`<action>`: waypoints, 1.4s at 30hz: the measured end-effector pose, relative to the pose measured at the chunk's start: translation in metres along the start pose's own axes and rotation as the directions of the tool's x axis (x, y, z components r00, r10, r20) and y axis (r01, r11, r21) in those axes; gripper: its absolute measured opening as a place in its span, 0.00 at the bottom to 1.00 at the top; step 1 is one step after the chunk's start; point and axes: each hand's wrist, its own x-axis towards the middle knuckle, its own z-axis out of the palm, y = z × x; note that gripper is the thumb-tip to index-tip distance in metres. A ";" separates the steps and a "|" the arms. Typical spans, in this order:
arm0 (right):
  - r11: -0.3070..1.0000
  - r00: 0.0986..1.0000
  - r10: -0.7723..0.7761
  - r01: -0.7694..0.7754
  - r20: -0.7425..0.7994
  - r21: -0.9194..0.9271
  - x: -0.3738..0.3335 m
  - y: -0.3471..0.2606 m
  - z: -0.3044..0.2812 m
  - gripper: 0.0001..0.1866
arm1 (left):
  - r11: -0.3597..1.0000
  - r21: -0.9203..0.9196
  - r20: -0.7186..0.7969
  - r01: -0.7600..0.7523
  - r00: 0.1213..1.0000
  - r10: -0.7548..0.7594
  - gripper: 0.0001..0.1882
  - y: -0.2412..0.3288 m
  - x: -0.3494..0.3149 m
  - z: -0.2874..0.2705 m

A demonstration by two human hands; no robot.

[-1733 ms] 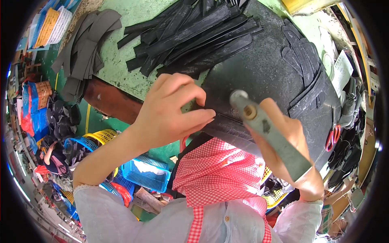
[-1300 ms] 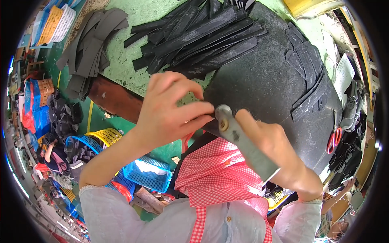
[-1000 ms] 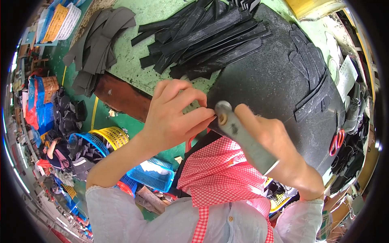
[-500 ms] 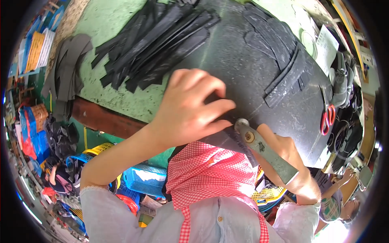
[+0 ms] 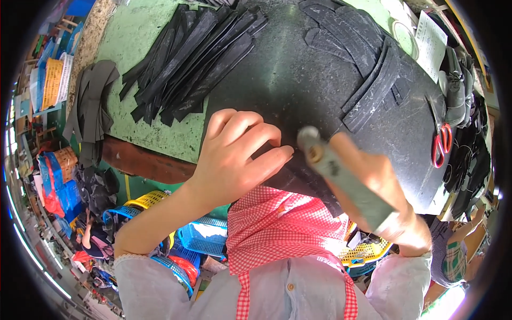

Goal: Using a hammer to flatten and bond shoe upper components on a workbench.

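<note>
My left hand [image 5: 234, 157] is at the near edge of the black work surface [image 5: 277, 74], its fingers bent and its thumb and forefinger close together on a black strip [image 5: 314, 184]. The strip's near end hangs over the edge, against a red checked apron [image 5: 282, 226]. In my right hand [image 5: 373, 170] is a hammer [image 5: 349, 184], smeared by motion. Its round face is just right of my left fingertips, and the wooden handle end shows in the head. The fingers under the hammer are mostly hidden.
A bundle of black strips [image 5: 197, 58] lies at the far left, more overlapping strips [image 5: 368, 69] at the far right. Grey strips [image 5: 92, 101] drape over the left edge. Red-handled scissors [image 5: 441, 144] lie at the right. Blue baskets [image 5: 202, 237] stand below.
The hammer and my right hand have shifted slightly up and left, and the hammer is now blurred. My left hand has moved a little left and down, with its fingers closer together.
</note>
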 end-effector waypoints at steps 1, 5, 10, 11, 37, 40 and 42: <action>0.995 1.000 -0.026 0.027 0.004 -0.101 -0.002 0.001 0.008 0.18 | 0.999 0.050 -0.030 -0.002 1.000 0.003 0.13 0.001 0.002 0.001; 0.996 0.999 -0.033 0.031 -0.026 -0.080 -0.001 -0.001 0.005 0.17 | 0.982 -0.006 -0.032 0.189 0.981 -0.189 0.13 0.007 -0.001 -0.001; 0.996 0.997 -0.051 0.047 -0.056 -0.070 0.007 0.001 -0.005 0.18 | 0.976 -0.081 -0.059 0.201 0.977 -0.206 0.14 0.014 -0.009 0.004; 0.994 0.996 -0.089 0.087 -0.030 -0.065 0.006 0.003 -0.004 0.18 | 0.975 -0.075 -0.063 0.211 0.974 -0.216 0.14 0.015 -0.010 0.005; 0.938 0.981 -0.191 0.188 0.020 -0.292 0.005 -0.008 0.008 0.10 | 0.986 0.004 -0.053 0.165 0.985 -0.165 0.23 0.062 -0.043 0.005; 0.953 0.974 -0.206 0.222 0.095 -0.208 0.016 -0.004 -0.002 0.10 | 0.948 -0.213 0.223 0.236 0.956 -0.188 0.35 0.098 -0.048 0.016; 0.957 0.979 -0.198 0.203 0.043 -0.207 0.017 -0.013 -0.005 0.10 | 0.969 -0.154 0.159 0.195 0.972 -0.171 0.36 0.098 -0.049 0.027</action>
